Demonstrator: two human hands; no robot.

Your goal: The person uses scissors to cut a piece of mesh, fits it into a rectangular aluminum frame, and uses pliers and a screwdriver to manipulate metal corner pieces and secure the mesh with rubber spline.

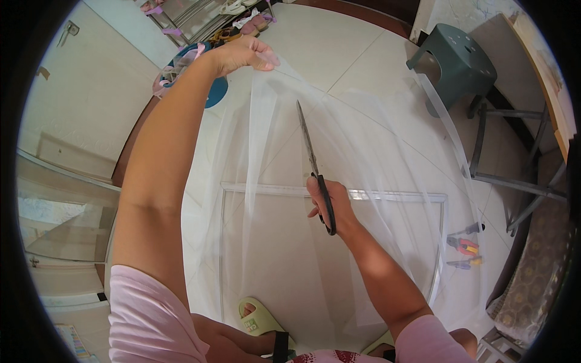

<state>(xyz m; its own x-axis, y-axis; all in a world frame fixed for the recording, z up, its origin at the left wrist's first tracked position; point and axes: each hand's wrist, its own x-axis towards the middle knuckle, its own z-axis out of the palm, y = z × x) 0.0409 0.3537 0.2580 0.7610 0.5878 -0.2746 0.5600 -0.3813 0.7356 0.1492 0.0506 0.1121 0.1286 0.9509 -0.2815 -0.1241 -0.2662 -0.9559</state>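
"Scissors first: where do we find them, and in what grip?"

"We find the scissors (314,169) in the right hand (339,202), its fingers closed around the black handles. The blades point forward, away from the body, and look nearly together. We cannot tell whether they touch any fabric."

"And the left grip?"

"We note the left hand (242,55) at the end of an outstretched arm, thumb and fingers pinching the edge of a sheer white sheet (261,121). From that pinch the sheet falls in long folds and spreads out to the right."

"What do we record beneath it?"

"We see a rectangular metal frame (387,195) lying on the tiled floor (354,39), its far bar running crosswise and visible through the sheet. Just right of the frame lie three hand tools, among them pliers (465,245) in red and yellow."

"Farther out?"

"We list a pale green slipper (263,317) on the near left, worn on a foot; a dark green stool (457,60) at the far right; and a blue tub (218,92), partly hidden by the left forearm, with a shoe rack (192,20) beyond."
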